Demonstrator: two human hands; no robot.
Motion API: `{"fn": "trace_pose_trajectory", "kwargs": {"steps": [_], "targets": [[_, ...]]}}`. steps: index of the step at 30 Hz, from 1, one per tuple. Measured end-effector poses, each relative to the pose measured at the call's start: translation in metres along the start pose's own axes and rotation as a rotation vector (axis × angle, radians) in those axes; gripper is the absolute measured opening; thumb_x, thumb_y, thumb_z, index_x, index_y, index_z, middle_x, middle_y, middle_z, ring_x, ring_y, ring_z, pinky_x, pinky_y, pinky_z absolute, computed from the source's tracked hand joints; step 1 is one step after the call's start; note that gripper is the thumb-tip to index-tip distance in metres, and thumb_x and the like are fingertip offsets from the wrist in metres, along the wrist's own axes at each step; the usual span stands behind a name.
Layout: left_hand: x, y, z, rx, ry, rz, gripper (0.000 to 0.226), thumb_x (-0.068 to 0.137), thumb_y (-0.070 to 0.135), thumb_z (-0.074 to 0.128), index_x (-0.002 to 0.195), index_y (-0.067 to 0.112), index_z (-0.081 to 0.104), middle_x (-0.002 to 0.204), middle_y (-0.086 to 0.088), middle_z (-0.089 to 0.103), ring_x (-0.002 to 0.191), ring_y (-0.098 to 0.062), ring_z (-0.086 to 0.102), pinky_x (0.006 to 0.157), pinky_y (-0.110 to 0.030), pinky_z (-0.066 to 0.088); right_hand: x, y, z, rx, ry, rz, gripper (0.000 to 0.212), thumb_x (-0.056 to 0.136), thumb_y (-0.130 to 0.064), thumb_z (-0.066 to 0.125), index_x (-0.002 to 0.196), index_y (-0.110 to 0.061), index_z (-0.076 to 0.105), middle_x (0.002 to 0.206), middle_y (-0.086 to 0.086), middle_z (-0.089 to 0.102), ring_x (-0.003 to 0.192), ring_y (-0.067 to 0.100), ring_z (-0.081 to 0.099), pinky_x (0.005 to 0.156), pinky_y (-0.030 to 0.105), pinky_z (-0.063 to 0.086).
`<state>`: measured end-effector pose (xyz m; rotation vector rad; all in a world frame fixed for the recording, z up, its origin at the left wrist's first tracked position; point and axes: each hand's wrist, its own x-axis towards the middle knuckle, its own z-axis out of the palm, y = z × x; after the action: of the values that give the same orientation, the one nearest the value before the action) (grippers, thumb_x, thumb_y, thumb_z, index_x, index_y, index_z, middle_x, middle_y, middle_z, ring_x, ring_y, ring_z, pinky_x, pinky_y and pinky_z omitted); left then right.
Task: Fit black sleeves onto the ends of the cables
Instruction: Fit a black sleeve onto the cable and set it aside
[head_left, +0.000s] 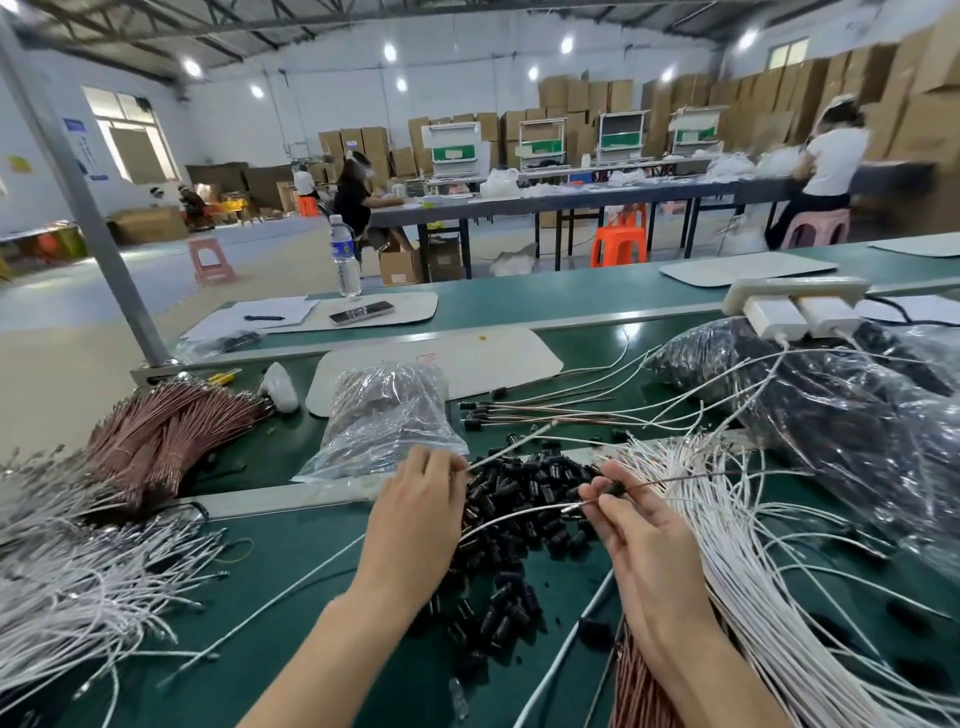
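Spreading over the green desk, the stock seems laid out for short reaches. A fan of white cables lies beside the right wrist, a brown bundle waits far left, and a clear bag sits just behind the work. Between the forearms a loose pile of black sleeves rests on the desk, likely so both hands can pick from it without stretching. The left hand, palm down and fingers curled, pinches a single white cable at the pile's far edge, its tip angled up and away. The right hand pinches one sleeve between thumb and forefinger, and a thin dark wire runs out of it to the right. Whether that sleeve is fully seated I cannot tell.
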<state>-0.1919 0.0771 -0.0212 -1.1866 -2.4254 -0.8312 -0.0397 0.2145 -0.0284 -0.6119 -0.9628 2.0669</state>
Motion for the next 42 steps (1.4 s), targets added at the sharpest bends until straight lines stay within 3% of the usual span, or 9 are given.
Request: {"fn": "trace_pose_trajectory", "kwargs": {"steps": [5, 10, 13, 28, 33, 37, 42], "targets": [[-0.050, 0.009, -0.004, -0.184, 0.149, 0.064, 0.009, 0.103, 0.032, 0.047, 0.109, 0.033, 0.054, 0.095, 0.022, 0.050, 0.071, -0.007, 0.054, 0.064, -0.026, 0.048, -0.003, 0.001, 0.003, 0.146, -0.100, 0.084, 0.024, 0.100, 0.000, 0.052, 0.117, 0.002, 0.069, 0.104, 0.019, 0.072, 0.098, 0.026, 0.074, 0.081, 0.026, 0.061], [-0.057, 0.007, -0.002, -0.251, 0.178, 0.040, 0.013, 0.101, 0.038, 0.044, 0.108, 0.036, 0.054, 0.094, 0.022, 0.049, 0.075, -0.009, 0.056, 0.065, -0.030, 0.049, -0.006, 0.002, 0.005, 0.207, -0.187, 0.168, 0.028, 0.097, -0.001, 0.054, 0.119, -0.001, 0.072, 0.109, 0.020, 0.073, 0.100, 0.028, 0.074, 0.082, 0.033, 0.062], [-0.058, 0.005, -0.001, -0.234, 0.164, 0.049, 0.014, 0.102, 0.037, 0.043, 0.109, 0.035, 0.055, 0.094, 0.023, 0.047, 0.073, -0.008, 0.053, 0.063, -0.026, 0.045, -0.003, 0.001, 0.003, 0.202, -0.214, 0.170, 0.030, 0.096, -0.003, 0.055, 0.120, -0.006, 0.072, 0.107, 0.014, 0.073, 0.099, 0.026, 0.074, 0.081, 0.037, 0.063], [-0.058, 0.002, 0.002, -0.250, 0.140, -0.001, 0.011, 0.101, 0.033, 0.050, 0.110, 0.035, 0.056, 0.097, 0.021, 0.049, 0.076, -0.011, 0.055, 0.064, -0.033, 0.050, -0.005, 0.000, 0.005, 0.096, -0.271, 0.121, 0.032, 0.091, -0.007, 0.058, 0.118, -0.013, 0.075, 0.119, 0.009, 0.073, 0.102, 0.024, 0.073, 0.080, 0.033, 0.062], [-0.057, 0.002, 0.002, -0.293, 0.118, 0.005, 0.009, 0.102, 0.038, 0.045, 0.107, 0.040, 0.053, 0.096, 0.022, 0.051, 0.076, -0.010, 0.055, 0.065, -0.027, 0.047, -0.007, 0.001, 0.006, 0.104, -0.302, 0.161, 0.033, 0.092, -0.003, 0.057, 0.117, -0.012, 0.075, 0.125, 0.012, 0.071, 0.106, 0.026, 0.072, 0.080, 0.033, 0.061], [-0.057, 0.001, 0.002, -0.352, 0.117, 0.015, 0.009, 0.101, 0.041, 0.044, 0.105, 0.042, 0.052, 0.098, 0.022, 0.054, 0.082, -0.011, 0.060, 0.068, -0.032, 0.051, -0.006, 0.002, 0.007, 0.175, -0.322, 0.216, 0.032, 0.090, -0.004, 0.058, 0.116, -0.011, 0.076, 0.124, 0.013, 0.071, 0.107, 0.026, 0.073, 0.078, 0.032, 0.062], [-0.057, 0.003, 0.001, -0.339, 0.155, 0.027, 0.017, 0.100, 0.038, 0.049, 0.107, 0.031, 0.062, 0.096, 0.020, 0.055, 0.085, -0.010, 0.061, 0.071, -0.034, 0.053, -0.003, 0.001, 0.003, 0.231, -0.303, 0.257, 0.030, 0.088, -0.004, 0.061, 0.112, -0.009, 0.078, 0.121, 0.014, 0.073, 0.103, 0.026, 0.074, 0.076, 0.030, 0.062]]}}
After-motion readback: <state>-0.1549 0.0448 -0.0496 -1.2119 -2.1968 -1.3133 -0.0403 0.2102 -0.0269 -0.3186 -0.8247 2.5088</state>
